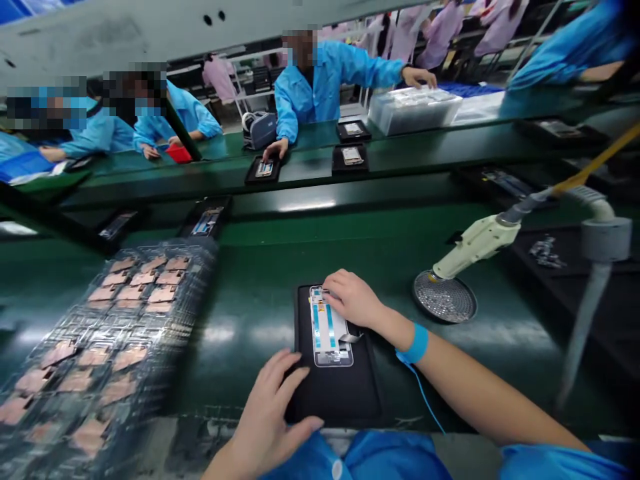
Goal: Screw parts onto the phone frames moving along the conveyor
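An opened phone housing [324, 327] with blue strips and a grey ribbon flap at its right side lies face up on a black tray [337, 397] in front of me. My right hand [353, 300], with a blue wrist strap [417, 343], reaches over the top end of the housing. Its fingers are bent together there, and whatever lies between the fingertips is hidden. My left hand [270, 400] is open, fingers spread, at the tray's left edge, holding nothing.
Left stands a clear blister tray [167, 327] of copper-coloured parts. At right, an electric screwdriver [477, 247] rests with its tip at a round dish of screws [445, 300], near a grey post [585, 320]. Co-workers in blue sit across the green bench [280, 233]; one touches another phone tray [255, 175].
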`<action>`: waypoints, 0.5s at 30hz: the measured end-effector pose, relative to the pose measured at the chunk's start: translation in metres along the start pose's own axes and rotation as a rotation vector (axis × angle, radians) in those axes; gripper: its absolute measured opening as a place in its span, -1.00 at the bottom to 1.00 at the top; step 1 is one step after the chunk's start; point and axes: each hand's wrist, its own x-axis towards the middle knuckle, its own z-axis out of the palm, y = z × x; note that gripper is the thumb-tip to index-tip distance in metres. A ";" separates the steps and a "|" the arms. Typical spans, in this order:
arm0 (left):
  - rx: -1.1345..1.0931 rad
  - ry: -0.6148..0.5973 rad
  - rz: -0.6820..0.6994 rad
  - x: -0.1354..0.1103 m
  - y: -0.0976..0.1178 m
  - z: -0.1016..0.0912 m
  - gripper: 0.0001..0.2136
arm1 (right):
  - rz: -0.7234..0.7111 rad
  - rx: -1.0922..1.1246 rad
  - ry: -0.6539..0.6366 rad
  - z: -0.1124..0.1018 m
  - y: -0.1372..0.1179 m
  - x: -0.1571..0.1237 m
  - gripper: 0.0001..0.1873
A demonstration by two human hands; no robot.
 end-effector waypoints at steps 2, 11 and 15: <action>0.004 -0.094 0.049 0.016 0.004 0.004 -0.20 | -0.003 -0.043 0.013 0.012 0.000 -0.005 -0.76; -0.185 -0.052 0.169 0.022 0.008 0.024 -0.47 | -0.025 -0.176 -0.081 0.012 -0.005 -0.006 -0.78; -0.367 0.055 0.136 0.014 0.014 0.019 -0.60 | -0.098 -0.119 -0.122 0.010 -0.010 -0.012 -0.71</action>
